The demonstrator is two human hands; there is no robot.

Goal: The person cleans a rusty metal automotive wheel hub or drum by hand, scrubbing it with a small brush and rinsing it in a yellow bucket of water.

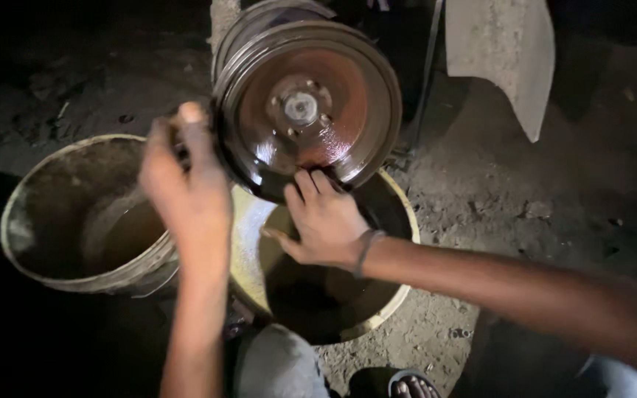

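Two bare forearms without sleeves. The right hand (pixel 326 221) has a thin dark band around its wrist (pixel 366 250); the left hand (pixel 189 195) wears nothing. Below, grey trousers cover a knee (pixel 278 365), and a dark open sandal (pixel 411 385) shows toes.

grimy bucket (pixel 75 214), pale slab (pixel 506 51), sandalled foot (pixel 411 385), dirt ground (pixel 540 199)

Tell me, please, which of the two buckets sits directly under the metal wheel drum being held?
The yellowish bucket in the middle, beneath the rusty drum that the left hand and right hand grip. The grey bucket stands beside it, to the left.
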